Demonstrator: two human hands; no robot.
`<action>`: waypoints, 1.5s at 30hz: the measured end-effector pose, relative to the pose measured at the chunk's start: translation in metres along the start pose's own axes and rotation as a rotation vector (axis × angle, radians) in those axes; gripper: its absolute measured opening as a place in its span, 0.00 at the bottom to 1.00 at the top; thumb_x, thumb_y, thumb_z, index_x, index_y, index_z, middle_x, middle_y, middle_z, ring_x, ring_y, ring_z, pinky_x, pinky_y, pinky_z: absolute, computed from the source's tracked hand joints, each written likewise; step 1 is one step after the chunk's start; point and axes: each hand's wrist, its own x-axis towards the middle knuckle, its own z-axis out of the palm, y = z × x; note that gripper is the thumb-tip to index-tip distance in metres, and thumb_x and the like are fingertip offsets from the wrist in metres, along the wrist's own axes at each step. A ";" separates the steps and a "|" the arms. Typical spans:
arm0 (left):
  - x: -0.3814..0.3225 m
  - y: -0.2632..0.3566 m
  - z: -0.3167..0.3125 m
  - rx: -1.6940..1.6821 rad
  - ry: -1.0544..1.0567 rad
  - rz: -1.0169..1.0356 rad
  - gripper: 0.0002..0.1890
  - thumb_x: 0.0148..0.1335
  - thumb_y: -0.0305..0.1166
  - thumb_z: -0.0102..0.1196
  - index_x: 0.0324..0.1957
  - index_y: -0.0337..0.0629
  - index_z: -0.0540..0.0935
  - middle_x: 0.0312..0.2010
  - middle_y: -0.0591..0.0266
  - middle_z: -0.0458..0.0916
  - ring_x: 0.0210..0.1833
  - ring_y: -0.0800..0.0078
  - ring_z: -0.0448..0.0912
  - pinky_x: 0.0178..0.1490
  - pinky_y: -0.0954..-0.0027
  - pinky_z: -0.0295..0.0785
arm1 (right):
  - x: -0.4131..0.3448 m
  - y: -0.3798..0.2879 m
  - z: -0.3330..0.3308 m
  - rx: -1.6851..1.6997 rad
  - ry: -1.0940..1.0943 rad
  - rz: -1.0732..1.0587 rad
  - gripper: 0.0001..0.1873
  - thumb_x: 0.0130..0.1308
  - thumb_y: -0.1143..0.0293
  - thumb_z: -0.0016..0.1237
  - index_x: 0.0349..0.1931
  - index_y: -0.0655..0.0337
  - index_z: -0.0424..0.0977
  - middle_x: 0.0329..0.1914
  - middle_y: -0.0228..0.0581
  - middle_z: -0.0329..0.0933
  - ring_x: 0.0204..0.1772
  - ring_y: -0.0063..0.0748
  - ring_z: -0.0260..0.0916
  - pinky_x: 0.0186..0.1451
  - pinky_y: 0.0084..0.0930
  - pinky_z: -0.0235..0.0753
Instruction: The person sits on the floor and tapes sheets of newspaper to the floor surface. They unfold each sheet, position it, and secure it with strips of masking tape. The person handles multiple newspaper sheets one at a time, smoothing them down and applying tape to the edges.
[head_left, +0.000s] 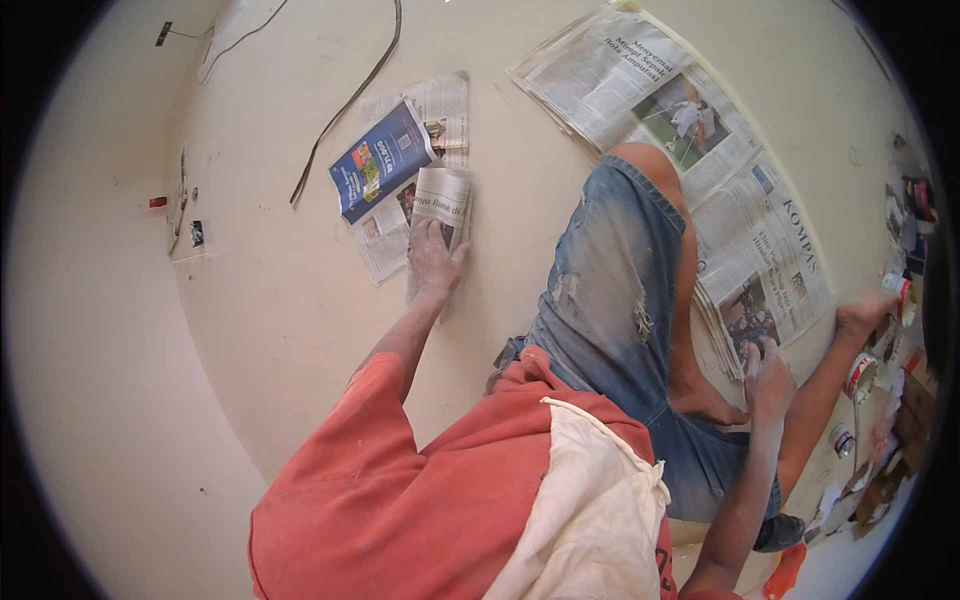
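My left hand (437, 259) lies with spread fingers on a folded newspaper piece (442, 196) on the floor. Beneath and beside that piece are loose newspaper sheets (452, 97) and a blue printed sheet (386, 160). At the right, my right hand (769, 377) is at the lower corner of a stack of newspapers (750, 210) spread past my bent knee. Its fingers touch or nearly touch the paper edge; whether they pinch it, I cannot tell. White dust coats both hands.
A dark cable (349, 105) runs along the pale floor beyond the loose sheets. Opened cans (862, 375), paper scraps and cardboard (911, 412) lie at the far right near my foot. Small items, one of them red (157, 202), are by the wall at left.
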 end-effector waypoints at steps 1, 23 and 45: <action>0.005 -0.006 0.002 -0.060 -0.036 -0.129 0.22 0.63 0.41 0.57 0.53 0.35 0.73 0.53 0.45 0.74 0.59 0.52 0.71 0.63 0.55 0.64 | 0.003 -0.011 -0.005 0.060 0.057 -0.025 0.16 0.68 0.59 0.46 0.47 0.59 0.78 0.43 0.50 0.81 0.47 0.55 0.78 0.49 0.45 0.74; 0.003 0.299 -0.165 -2.360 -1.579 0.059 0.24 0.72 0.43 0.45 0.60 0.34 0.70 0.54 0.51 0.77 0.54 0.64 0.78 0.56 0.63 0.74 | -0.001 -0.103 -0.051 1.992 -0.227 -0.383 0.53 0.63 0.45 0.55 0.74 0.68 0.39 0.74 0.57 0.54 0.75 0.46 0.53 0.75 0.35 0.53; -0.063 0.391 -0.155 -1.567 -1.108 0.468 0.33 0.74 0.50 0.38 0.68 0.32 0.59 0.62 0.50 0.70 0.65 0.61 0.69 0.68 0.58 0.60 | -0.055 -0.007 -0.081 1.359 0.582 0.048 0.21 0.66 0.54 0.55 0.45 0.67 0.78 0.37 0.42 0.82 0.41 0.26 0.77 0.47 0.26 0.74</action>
